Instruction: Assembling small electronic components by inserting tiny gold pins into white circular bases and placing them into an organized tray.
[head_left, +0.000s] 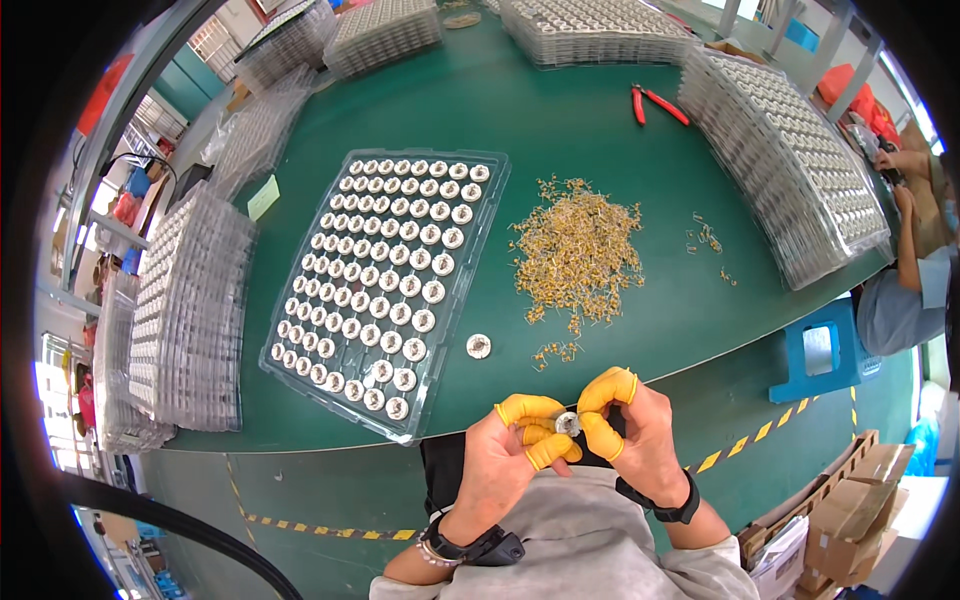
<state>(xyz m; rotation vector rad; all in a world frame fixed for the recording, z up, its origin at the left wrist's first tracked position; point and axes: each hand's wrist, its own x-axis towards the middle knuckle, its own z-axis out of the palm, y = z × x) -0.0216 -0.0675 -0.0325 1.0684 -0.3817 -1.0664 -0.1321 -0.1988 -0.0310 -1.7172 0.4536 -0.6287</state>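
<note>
At the near table edge, my left hand (508,452) holds a small round white part (568,424) with a dark centre between yellow-covered fingertips. My right hand (640,440), also in yellow finger covers, is closed in a pinch against the part's right side. Whatever its fingertips grip is too small to make out. Just beyond, a single white round part (478,346) lies on the table. To the left sits a clear plastic tray (487,215) with rows of the same parts and a few gaps near its front. A pile of small yellow components with wire leads (580,250) lies farther right.
Tall stacks of filled trays stand at the left (190,310), the right (790,160) and the back (595,35) of the green table (590,125). Red-handled pliers (655,104) lie near the right stack. Beyond the right edge are a blue stool (815,350) and another person's arm (907,240).
</note>
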